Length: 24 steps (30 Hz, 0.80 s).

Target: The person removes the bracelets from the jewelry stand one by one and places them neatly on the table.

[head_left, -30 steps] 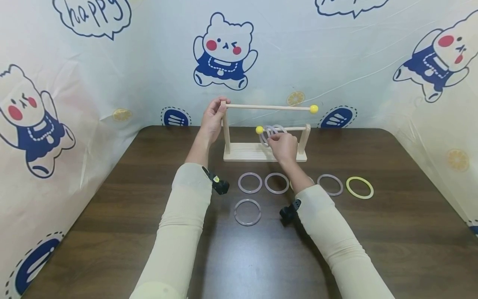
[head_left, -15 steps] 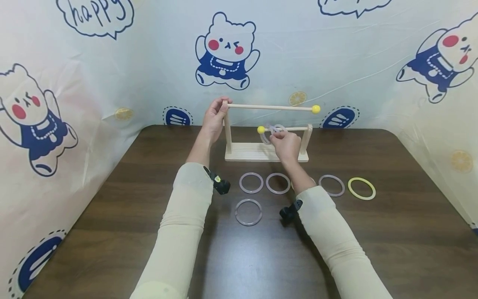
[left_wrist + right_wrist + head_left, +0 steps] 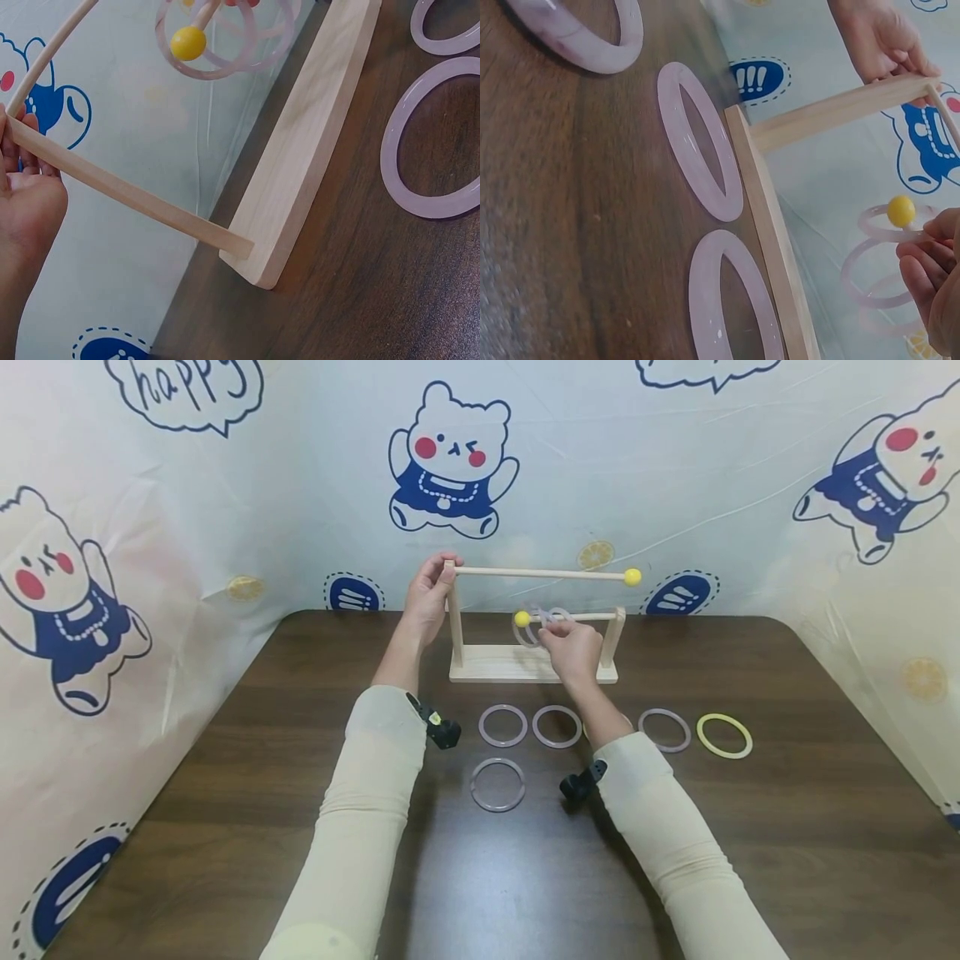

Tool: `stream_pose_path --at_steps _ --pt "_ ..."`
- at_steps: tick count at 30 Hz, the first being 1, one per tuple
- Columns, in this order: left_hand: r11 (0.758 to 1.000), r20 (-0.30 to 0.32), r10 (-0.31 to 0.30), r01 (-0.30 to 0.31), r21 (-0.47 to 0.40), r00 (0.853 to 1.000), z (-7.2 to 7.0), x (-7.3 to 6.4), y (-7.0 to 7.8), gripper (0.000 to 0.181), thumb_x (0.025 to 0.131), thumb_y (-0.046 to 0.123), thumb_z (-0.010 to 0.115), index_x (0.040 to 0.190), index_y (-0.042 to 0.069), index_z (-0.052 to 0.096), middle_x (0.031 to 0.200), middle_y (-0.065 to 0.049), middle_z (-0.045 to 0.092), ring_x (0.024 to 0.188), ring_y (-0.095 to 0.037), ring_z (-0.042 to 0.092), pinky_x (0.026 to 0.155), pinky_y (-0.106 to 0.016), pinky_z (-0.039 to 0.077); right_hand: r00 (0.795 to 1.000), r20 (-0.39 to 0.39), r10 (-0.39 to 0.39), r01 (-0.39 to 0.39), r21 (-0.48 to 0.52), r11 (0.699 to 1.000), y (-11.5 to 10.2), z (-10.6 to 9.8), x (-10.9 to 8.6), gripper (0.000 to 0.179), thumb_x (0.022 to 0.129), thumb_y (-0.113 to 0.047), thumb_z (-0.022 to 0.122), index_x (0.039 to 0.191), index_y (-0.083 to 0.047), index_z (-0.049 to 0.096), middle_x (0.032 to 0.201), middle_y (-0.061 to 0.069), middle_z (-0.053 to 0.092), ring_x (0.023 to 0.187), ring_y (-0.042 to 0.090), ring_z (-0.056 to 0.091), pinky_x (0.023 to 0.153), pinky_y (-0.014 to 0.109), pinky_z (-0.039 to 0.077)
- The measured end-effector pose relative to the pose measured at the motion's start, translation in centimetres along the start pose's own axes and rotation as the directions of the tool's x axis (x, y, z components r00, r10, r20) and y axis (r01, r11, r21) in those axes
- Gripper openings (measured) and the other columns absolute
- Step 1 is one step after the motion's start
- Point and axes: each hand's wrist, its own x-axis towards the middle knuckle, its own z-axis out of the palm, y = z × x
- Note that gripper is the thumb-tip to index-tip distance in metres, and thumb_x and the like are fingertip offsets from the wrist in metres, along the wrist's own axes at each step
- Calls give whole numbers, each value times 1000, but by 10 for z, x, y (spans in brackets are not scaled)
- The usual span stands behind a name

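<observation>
A wooden stand (image 3: 491, 668) carries two rods tipped with yellow balls. My left hand (image 3: 427, 597) grips the top of its left post (image 3: 456, 622), where the bare upper rod (image 3: 532, 573) begins. At the lower rod (image 3: 592, 617), my right hand (image 3: 573, 652) pinches a pale bangle (image 3: 877, 234) beside the yellow ball (image 3: 522, 619). In the left wrist view that bangle (image 3: 210, 75) encircles the ball. More pale lilac bangles hang behind it on the rod, partly covered by the right fingers; how many is unclear.
In front of the stand, lilac bangles (image 3: 503, 744) lie in a row on the dark table (image 3: 300, 777), ending with a yellow bangle (image 3: 716, 717) at right. One greyish bangle (image 3: 498, 809) lies nearer. Another is mostly under the right wrist. A printed cloth (image 3: 315, 485) hangs behind.
The bangle at the lower rod's end has shifted left, over the yellow ball. My right hand has barely moved, and the left hand keeps its grip on the post.
</observation>
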Motion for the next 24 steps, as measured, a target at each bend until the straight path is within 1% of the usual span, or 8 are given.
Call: stream_pose_path --at_steps 5,8,12,17,20,23,24 --pt "1000 -2 8 -8 -10 1000 -1 1 -2 10 95 14 51 102 16 59 103 5 59 106 -13 47 96 -27 32 999 13 39 -39 57 998 -2 -1 -1 13 81 -13 71 86 -2 75 83 12 71 72 24 69 55 20 48" --pt "1000 -1 15 -15 -23 1000 -1 2 -3 10 95 12 51 102 16 58 103 4 59 106 -13 48 96 -27 32 997 32 67 -70 104 992 -3 -1 -1 14 81 -13 69 87 0 74 83 14 71 69 25 69 51 16 47" --pt "999 0 19 -19 -37 1000 -1 3 -4 11 95 11 51 102 15 59 103 3 59 106 -14 49 98 -28 32 994 54 99 -107 147 983 -4 -3 -2 17 82 -12 68 90 1 73 84 17 70 68 25 69 49 15 47" --pt "999 -2 12 -12 -31 1000 -1 4 -4 11 95 11 51 102 15 59 103 3 59 105 -13 49 100 -30 32 987 89 133 -149 201 968 -5 -5 -2 19 82 -12 68 92 3 72 89 19 70 71 25 70 52 17 49" --pt "999 -5 8 -8 -39 1000 -1 4 -3 11 95 10 51 102 14 59 103 3 60 105 -14 49 101 -30 32 982 112 153 -177 247 953 -6 -6 -3 19 82 -11 68 93 4 72 92 19 69 70 23 70 55 19 51" --pt "999 -6 5 -5 -40 1000 -1 4 -3 11 95 10 52 102 14 59 103 3 60 107 -14 49 100 -30 32 973 144 180 -217 316 923 -8 -7 -3 19 80 -8 68 93 7 71 94 21 69 65 15 69 59 21 52" --pt "999 -6 5 -5 -40 1000 -1 4 -3 11 95 11 51 102 14 59 103 2 60 107 -14 49 100 -30 32 970 154 189 -232 345 909 -9 -7 -3 19 80 -6 68 93 8 70 94 22 68 63 13 68 59 22 53"
